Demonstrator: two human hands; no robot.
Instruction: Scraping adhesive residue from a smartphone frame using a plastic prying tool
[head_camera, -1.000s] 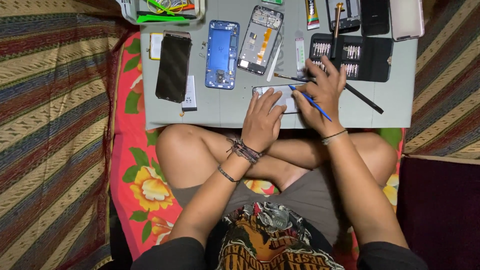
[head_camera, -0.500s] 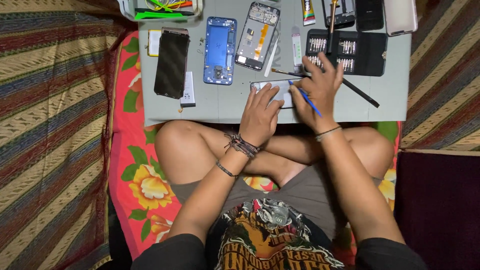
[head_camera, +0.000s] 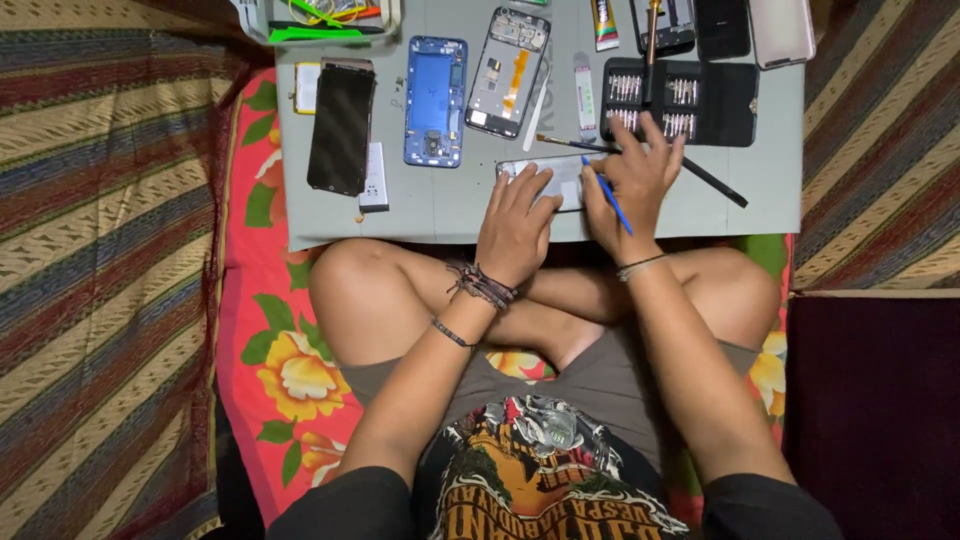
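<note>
A black phone screen panel (head_camera: 341, 126) lies at the left of the grey work mat (head_camera: 440, 215), beside a blue phone frame (head_camera: 436, 100), an opened phone body (head_camera: 508, 72) and a black screwdriver-bit case (head_camera: 690, 100)

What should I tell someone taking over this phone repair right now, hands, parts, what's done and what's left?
Left hand: flat on the pale phone part at the near edge of the grey mat, steadying it.
Right hand: grips a blue pry tool, tip at that part.
Parts: black screen panel at left, blue phone frame and opened phone body mid-mat, bit case open beyond the right hand, a long black-handled tool beside it.
Done: phones lie apart in pieces.
Left: the part under the hands is not yet visibly opened; nothing reassembled.
</note>
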